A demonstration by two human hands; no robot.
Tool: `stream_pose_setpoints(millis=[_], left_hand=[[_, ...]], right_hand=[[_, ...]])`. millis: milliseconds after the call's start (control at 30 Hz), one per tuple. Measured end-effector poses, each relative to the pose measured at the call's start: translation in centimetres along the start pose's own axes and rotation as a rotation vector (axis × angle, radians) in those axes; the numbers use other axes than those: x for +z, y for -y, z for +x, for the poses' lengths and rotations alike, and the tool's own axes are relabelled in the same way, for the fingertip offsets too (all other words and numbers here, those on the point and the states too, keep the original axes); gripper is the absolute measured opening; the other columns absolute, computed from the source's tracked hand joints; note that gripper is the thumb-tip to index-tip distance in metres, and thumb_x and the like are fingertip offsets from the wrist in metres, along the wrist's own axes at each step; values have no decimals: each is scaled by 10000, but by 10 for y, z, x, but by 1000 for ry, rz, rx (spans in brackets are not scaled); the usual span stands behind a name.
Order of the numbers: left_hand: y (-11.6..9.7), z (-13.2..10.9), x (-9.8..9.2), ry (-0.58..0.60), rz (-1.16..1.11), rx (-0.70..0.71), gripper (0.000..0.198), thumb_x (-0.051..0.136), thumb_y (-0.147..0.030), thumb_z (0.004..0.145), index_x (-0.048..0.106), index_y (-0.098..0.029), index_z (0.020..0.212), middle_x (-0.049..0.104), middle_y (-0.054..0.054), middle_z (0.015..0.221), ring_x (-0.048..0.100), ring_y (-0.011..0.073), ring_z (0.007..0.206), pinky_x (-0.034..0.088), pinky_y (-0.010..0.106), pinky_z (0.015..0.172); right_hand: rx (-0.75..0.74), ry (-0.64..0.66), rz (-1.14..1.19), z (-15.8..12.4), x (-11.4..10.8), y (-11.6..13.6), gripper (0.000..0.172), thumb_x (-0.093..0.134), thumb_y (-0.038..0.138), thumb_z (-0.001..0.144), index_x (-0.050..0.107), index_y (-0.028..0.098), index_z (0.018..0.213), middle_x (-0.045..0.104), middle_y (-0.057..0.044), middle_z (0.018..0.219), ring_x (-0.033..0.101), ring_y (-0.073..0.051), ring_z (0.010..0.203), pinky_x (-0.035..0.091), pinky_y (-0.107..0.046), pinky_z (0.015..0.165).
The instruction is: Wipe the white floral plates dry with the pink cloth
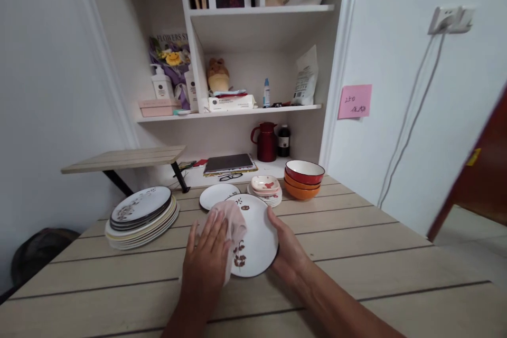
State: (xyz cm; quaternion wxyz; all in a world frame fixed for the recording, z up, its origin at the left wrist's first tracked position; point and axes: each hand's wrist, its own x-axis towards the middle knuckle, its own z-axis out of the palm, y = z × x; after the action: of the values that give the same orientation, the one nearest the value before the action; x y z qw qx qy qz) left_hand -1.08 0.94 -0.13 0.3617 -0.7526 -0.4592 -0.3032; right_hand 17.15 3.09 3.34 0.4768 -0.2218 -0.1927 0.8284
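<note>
Over the near-middle of the wood-plank table [356,253], a round white plate w/ dark rim & brown floral print [259,237] is being held up b/w both hands, its face turning toward the wearer, prob. so the surface is staying in view. The R hand [291,248] is clamping its right edge: thumb lying over the rim, other fingers going out of sight behind, presumably bracing it from underneath vs. the push from the other side. The L hand [209,253] is pressing a thin pink cloth [236,222] onto the plate's left part, fingers lying long & slightly apart over it, prob. to be spreading pressure; can't tell if any are gripping the fabric. Just behind, a 2nd white plate [216,196] is lying flat on its own. At far L, a tall stack of plates [140,206] is sitting by the riser shelf [127,158], like sizes apparently nesting to save space. Back R, small squarish dishes [265,184] are resting on small round saucers [274,198], & next to them a red bowl [304,171] is topping orange bowls [303,190], seemingly grouped by shape & leaving the front free for handwork.
</note>
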Motion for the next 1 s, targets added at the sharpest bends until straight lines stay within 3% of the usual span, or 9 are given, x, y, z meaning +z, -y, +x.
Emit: stream_pose_setpoints(millis=[100,233,367,467,567,667,767,900,1000], left_hand=[[-1,-1,0,20,-11,-14,431,399,-164,923,472,-143,1348,500,94,1409,393,219,1348,160,446,1159],[-14,3,-1,85,-74,82,429,407,-253,940,476,-148,1350,494,71,1419,390,215,1346,159,412,1158],[-30,10,-4,153,-183,231,384,453,-348,935,537,-238,1293,527,13,1395,428,205,1313,236,399,1127],[-35,12,-9,174,-251,335,372,469,-358,933,534,-277,1290,552,-8,1367,445,193,1290,250,406,1120],[-31,11,-10,157,-273,352,352,491,-334,929,543,-312,1276,579,-9,1332,466,203,1259,273,440,1092],[-21,5,-6,76,-251,216,275,483,-271,936,611,-298,1177,653,15,1208,563,208,1111,409,396,926],[-9,-1,0,3,-215,37,217,471,-203,932,657,-216,1041,699,52,945,621,190,862,462,325,737],[7,-5,-1,-69,-338,-129,168,489,-229,924,651,-197,895,677,34,819,623,172,782,477,295,748],[19,-3,-8,-152,-518,-533,159,521,-310,904,637,-201,892,670,21,843,618,167,789,470,279,740]], right_hand=[[34,-42,-29,-2,3,-15,604,556,526,836,584,81,1243,734,-137,1029,687,-257,956,462,-385,952],[32,-71,-55,0,3,-22,551,597,480,827,580,119,1243,740,-114,1015,701,-236,899,488,-363,900],[61,-103,-62,2,-1,-16,489,604,463,829,624,97,1153,755,-100,875,710,-208,782,518,-314,802],[165,-37,-29,3,-5,-6,582,556,543,831,635,38,1109,744,-125,795,703,-212,722,526,-302,733],[188,-7,11,3,-8,3,641,521,601,824,625,50,1134,743,-126,823,698,-217,711,528,-311,697],[118,21,37,4,-8,5,631,495,592,843,606,67,1176,743,-137,916,699,-230,795,523,-334,761],[94,3,32,4,-6,-3,630,507,576,842,586,80,1222,734,-148,996,689,-262,905,493,-391,878],[132,-45,23,4,-6,-15,618,548,536,831,567,90,1259,734,-142,1013,684,-276,937,461,-417,940],[140,-35,22,6,-8,-20,613,553,527,832,564,94,1266,725,-146,1048,682,-285,948,451,-435,955]])
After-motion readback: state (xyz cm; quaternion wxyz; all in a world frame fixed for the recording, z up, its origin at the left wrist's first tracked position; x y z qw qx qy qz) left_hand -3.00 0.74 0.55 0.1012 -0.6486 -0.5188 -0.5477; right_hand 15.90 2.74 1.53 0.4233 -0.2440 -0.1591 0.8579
